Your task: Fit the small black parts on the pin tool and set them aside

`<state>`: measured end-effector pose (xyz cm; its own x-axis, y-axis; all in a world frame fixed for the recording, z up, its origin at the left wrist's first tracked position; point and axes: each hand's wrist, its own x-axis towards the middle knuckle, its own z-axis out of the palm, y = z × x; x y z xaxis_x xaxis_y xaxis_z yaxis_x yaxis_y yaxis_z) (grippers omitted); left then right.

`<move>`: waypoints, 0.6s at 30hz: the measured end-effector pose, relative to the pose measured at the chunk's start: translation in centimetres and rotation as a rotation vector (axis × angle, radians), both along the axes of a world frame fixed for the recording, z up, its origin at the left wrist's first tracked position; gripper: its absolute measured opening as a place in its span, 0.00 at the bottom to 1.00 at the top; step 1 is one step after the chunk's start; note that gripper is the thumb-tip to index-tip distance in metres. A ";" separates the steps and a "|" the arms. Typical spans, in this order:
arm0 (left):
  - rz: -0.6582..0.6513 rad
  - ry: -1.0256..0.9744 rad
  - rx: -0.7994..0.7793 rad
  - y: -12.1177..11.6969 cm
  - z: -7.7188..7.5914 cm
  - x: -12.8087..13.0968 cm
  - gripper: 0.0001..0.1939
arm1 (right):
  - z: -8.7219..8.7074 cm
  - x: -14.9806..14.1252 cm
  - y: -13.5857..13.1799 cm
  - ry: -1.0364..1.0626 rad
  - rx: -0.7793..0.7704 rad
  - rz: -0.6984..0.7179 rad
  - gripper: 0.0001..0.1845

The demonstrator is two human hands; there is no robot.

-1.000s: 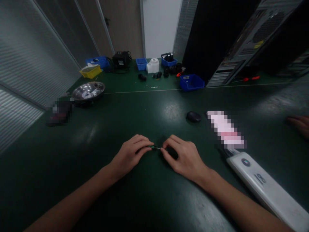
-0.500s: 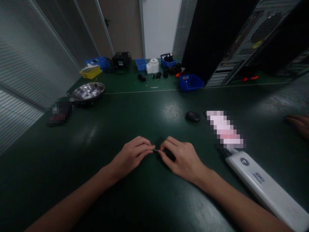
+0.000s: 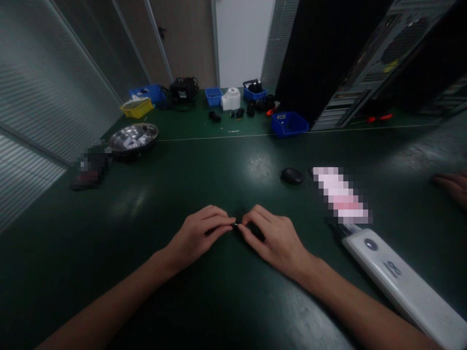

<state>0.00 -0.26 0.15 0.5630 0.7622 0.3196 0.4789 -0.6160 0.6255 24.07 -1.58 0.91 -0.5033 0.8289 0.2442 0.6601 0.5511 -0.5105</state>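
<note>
Now clamps a tiny thin pale piece (image 3: 236, 224) in the fingertips of bare left hand (image 3: 202, 230) and bare right hand (image 3: 277, 239), well inside the left edge of the smooth dark-green tabletop (image 3: 189, 170). Pinches closer than a second ago, hiding the green end; likely demands finer control.

A dark green table (image 3: 189, 175) carries a black mouse (image 3: 292, 176), metal bowl (image 3: 120, 136), yellow bin (image 3: 136, 112) and blue bins (image 3: 291, 130).
</note>
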 end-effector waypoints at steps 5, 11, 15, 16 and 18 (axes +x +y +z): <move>0.030 0.108 -0.048 0.0 0.3 0.1 0.21 | 0.0 0.3 0.3 0.017 -0.002 -0.075 0.09; -0.009 0.357 -0.060 -0.1 0.5 0.8 0.26 | -0.2 0.5 0.7 -0.093 -0.011 -0.152 0.10; -0.003 0.412 -0.054 -0.1 0.6 1.0 0.26 | -0.1 0.4 0.5 -0.166 -0.002 -0.166 0.10; -0.003 0.405 -0.052 -0.1 0.7 0.9 0.26 | -0.1 0.4 0.5 -0.171 -0.003 -0.170 0.10; -0.002 0.376 -0.044 -0.2 0.8 0.8 0.26 | 0.1 0.4 0.4 -0.173 -0.007 -0.176 0.09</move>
